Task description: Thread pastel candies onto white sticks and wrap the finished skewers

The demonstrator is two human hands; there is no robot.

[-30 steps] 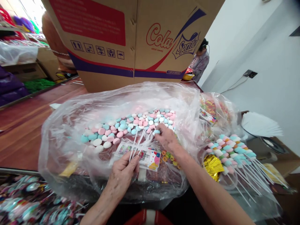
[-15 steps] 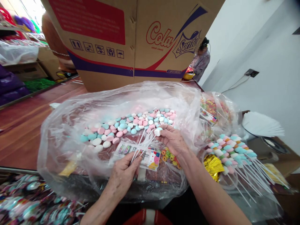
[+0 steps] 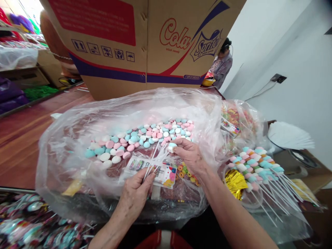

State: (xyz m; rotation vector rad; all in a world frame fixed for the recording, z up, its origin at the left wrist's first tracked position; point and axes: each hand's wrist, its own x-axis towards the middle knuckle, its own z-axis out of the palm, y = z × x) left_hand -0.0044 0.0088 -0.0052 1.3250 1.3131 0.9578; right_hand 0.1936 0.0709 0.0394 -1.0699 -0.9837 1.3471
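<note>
While the left hand [image 3: 137, 190] pinches thin white sticks [image 3: 153, 158], the right hand [image 3: 190, 155] grips blue and white sweets [image 3: 171, 146].
Thumb and fingers are together on each load, the right one just nearer than the pile [image 3: 155, 133] in the bag [image 3: 55, 141]; whether a stick touches the gripped sweets, I cannot tell. A gap parts the hands above the labels [image 3: 167, 175]; the bag's left edge lies well off, with table [image 3: 38, 110] beyond it, a carton [image 3: 111, 31] bounds the far side, and skewers [image 3: 256, 162] sit right of the right forearm.
</note>
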